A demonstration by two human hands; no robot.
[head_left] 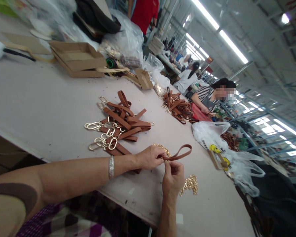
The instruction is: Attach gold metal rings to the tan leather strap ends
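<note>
My left hand (150, 157), with a silver bracelet on its wrist, pinches the end of a brown leather strap (184, 152) that loops out to the right. Close against it, my right hand (173, 177) pinches at the same end, thumb and fingers together. Behind my left hand lies part of a gold chain (162, 148). A second heap of gold chain (191, 185) rests on the table just right of my right hand. Left of the hands is a pile of brown straps (124, 121) with gold clasps (98, 143), partly under my left forearm.
Cardboard trays (76, 57) and plastic bags (128, 39) line the table's far side. Another strap pile (179, 107) lies near a person in a striped top (207, 95). White plastic bags (209, 135) sit at the right edge. More people are farther back.
</note>
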